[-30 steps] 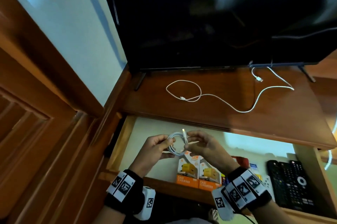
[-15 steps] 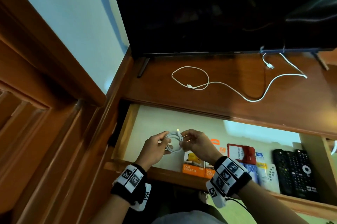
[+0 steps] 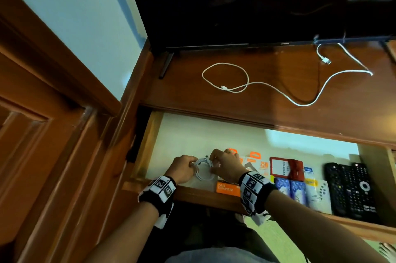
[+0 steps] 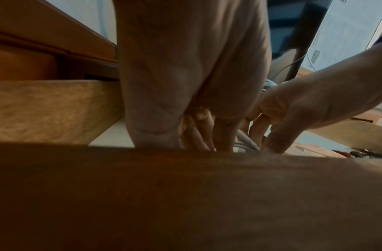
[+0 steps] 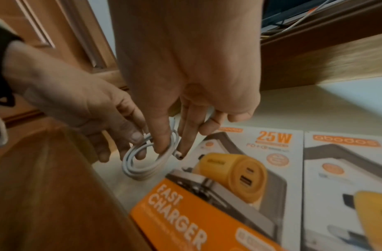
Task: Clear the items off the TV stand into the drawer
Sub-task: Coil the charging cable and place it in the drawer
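Both my hands hold a coiled white cable low in the open drawer, near its front left corner. My left hand pinches the coil's left side; my right hand pinches its right side. In the right wrist view the coil hangs just above the drawer floor, between the left hand's thumb and fingers and the right hand's thumb and forefinger. The left wrist view shows only a bit of cable behind the drawer front. A second white cable lies loose on the TV stand top.
Two charger boxes lie right beside the coil. Further right in the drawer are a red card holder, blue packets and two black remotes. The TV stands over the stand's back. A wooden door is at the left.
Both hands have gone down into the drawer with the coiled cable, from above the charger boxes to the floor at their left. The loose cable on the stand has not moved.
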